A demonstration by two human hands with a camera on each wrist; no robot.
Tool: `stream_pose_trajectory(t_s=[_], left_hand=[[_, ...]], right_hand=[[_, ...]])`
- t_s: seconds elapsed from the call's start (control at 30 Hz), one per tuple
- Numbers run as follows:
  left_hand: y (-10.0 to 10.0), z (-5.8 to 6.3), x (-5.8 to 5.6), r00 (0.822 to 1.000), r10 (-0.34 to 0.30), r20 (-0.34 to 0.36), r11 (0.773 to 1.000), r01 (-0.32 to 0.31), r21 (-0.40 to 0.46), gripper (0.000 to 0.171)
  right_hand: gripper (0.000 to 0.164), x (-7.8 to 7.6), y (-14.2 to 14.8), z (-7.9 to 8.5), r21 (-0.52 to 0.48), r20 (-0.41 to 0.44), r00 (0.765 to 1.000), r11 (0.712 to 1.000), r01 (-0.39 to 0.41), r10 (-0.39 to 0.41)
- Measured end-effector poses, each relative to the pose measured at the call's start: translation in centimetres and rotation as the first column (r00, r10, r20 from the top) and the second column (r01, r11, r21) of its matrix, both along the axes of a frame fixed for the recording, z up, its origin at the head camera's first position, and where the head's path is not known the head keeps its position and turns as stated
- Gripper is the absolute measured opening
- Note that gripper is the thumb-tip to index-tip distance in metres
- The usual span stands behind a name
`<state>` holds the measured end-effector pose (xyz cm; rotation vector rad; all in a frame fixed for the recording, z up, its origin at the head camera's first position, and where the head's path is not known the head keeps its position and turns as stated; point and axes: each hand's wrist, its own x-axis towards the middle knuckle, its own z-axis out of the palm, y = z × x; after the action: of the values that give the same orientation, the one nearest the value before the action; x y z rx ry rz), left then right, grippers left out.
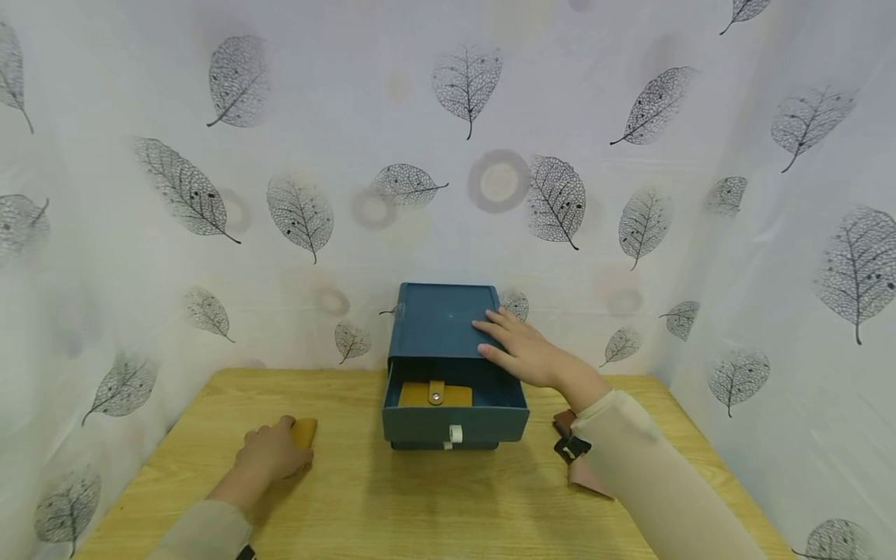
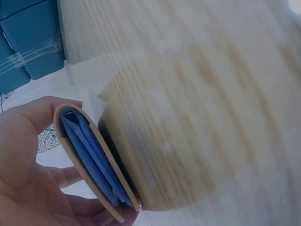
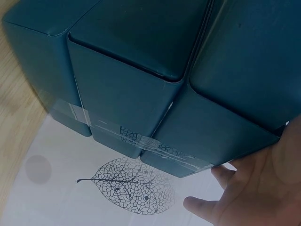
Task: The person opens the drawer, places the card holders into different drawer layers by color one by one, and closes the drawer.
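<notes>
My left hand [image 1: 269, 453] grips a mustard-yellow wallet [image 1: 306, 432] low over the left of the table. In the left wrist view, the folded wallet [image 2: 96, 165] shows blue inner layers, held between thumb and fingers. My right hand [image 1: 525, 351] rests with spread fingers on the top right edge of a dark blue drawer box [image 1: 441, 319]. The box's upper drawer [image 1: 420, 426] is pulled out, and inside lies another yellow wallet [image 1: 414, 395] with a snap strap. In the right wrist view, the right hand [image 3: 268, 188] touches the box's side [image 3: 207, 132].
Brown and pink flat leather-like pieces [image 1: 588, 476] lie on the table right of the box, partly covered by my right sleeve. A lower drawer sits beneath the pulled-out one. Behind the wooden table [image 1: 350, 498] hangs a white leaf-patterned sheet [image 1: 336, 117].
</notes>
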<state>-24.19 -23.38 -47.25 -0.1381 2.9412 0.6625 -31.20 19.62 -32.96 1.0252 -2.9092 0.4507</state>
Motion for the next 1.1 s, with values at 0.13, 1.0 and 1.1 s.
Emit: stream_pose_trajectory(t_s=[0.13, 1.0, 1.1], left_hand=[[0.0, 0.0, 0.0, 1.0, 0.004, 0.001, 1.0, -0.004, 0.012, 0.081], [0.1, 2.0, 1.8, 0.993, -0.007, -0.114, 0.999, 0.011, 0.031, 0.08], [0.1, 2.3, 2.0, 0.992, -0.011, -0.129, 1.0, 0.014, 0.023, 0.079]], right_hand=[[0.065, 0.0, 0.0, 0.0, 0.001, -0.002, 1.0, 1.0, 0.0, 0.0], [0.067, 0.0, 0.0, 0.1, 0.009, 0.0, 1.0, 1.0, 0.003, -0.003], [0.066, 0.1, 0.0, 0.1, 0.005, 0.001, 1.0, 1.0, 0.004, -0.004]])
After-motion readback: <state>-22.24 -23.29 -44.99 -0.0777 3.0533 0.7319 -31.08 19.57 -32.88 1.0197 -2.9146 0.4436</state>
